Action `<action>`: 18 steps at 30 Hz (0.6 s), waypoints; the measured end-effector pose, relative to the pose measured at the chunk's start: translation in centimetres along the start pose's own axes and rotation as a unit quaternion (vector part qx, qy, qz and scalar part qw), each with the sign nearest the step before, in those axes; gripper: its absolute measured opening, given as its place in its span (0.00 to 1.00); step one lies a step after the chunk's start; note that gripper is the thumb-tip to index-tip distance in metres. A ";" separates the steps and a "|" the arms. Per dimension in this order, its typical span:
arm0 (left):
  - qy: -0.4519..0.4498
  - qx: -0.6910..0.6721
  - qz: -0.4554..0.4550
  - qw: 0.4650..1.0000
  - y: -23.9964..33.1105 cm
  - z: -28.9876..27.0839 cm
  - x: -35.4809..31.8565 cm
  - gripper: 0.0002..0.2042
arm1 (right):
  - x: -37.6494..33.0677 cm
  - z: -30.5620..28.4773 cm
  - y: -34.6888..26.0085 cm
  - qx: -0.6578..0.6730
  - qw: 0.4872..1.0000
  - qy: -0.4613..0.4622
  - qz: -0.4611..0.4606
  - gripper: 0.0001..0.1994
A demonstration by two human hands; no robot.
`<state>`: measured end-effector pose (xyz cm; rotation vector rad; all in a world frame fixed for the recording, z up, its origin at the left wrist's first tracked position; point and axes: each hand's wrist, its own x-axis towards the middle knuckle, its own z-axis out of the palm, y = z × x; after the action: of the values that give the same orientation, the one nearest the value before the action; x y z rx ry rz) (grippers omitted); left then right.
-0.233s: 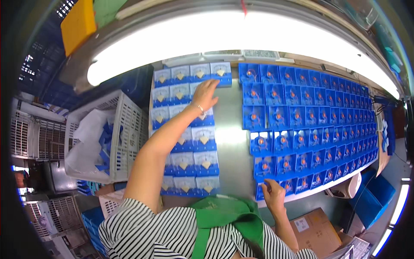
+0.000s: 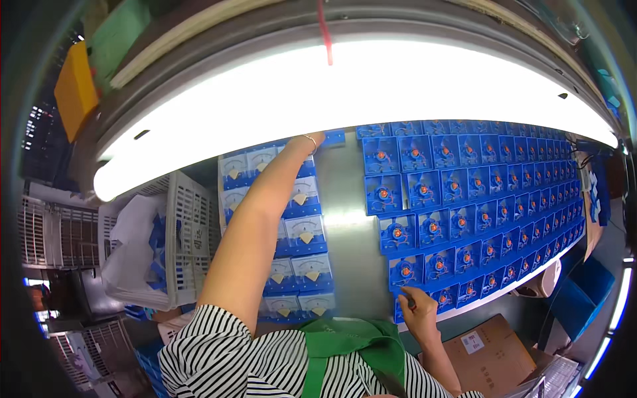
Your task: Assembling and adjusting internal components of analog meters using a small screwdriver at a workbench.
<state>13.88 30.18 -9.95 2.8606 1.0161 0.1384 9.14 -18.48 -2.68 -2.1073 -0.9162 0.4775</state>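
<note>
My left hand (image 2: 316,138) reaches to the far end of the left block of dial meters (image 2: 305,233); the lamp hides its fingers. These meters have white faces, blue bases and a small cream piece on the front. My right hand (image 2: 421,312) is closed at the near left corner of the rows of open blue housings (image 2: 405,270), each with an orange part inside. A small dark thing (image 2: 411,303) shows between its thumb and fingers, too small to name.
A long bright lamp (image 2: 358,79) hangs across the far side of the metal table (image 2: 348,245). At left stands a white slatted crate (image 2: 189,239) with white wrapping and blue pieces. A cardboard box (image 2: 491,358) lies low at right, near blue bins (image 2: 580,298).
The view has shifted, so the lamp sits lower over the table. My left hand has gone farther away, its fingers now behind the lamp. My right hand stays by the near housings.
</note>
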 end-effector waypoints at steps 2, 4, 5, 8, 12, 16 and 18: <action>0.063 0.016 0.030 0.997 -0.4 0.7 0.0 0.32 | 0.6 -0.3 -0.8 -0.005 1.000 -0.016 -0.005 0.10; 0.030 -0.032 0.022 0.999 -0.4 -0.1 0.2 0.33 | 1.2 -0.7 -2.1 -0.012 0.999 -0.038 -0.005 0.10; 0.047 -0.050 0.067 0.995 0.5 -1.7 -0.9 0.35 | 1.5 -0.9 -2.9 0.018 1.000 -0.025 0.001 0.10; 0.099 -0.224 0.117 0.963 1.7 -4.1 -6.6 0.34 | 3.5 -0.5 -4.3 0.102 0.993 -0.038 0.037 0.10; 0.013 -0.367 0.154 0.917 4.5 -8.8 -18.3 0.39 | 6.8 3.1 -4.3 0.319 0.925 -0.131 0.160 0.10; -0.039 -0.464 0.127 0.876 6.9 -12.3 -26.5 0.42 | 6.7 6.1 -3.7 0.452 0.844 -0.183 0.222 0.07; -0.048 -0.513 0.103 0.851 7.6 -12.7 -28.8 0.43 | 4.9 6.5 -5.0 0.475 0.832 -0.161 0.238 0.05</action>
<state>-5.17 6.91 2.11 1.9275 0.3834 0.4053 6.34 -9.40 -3.02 -1.2923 -0.1741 1.2732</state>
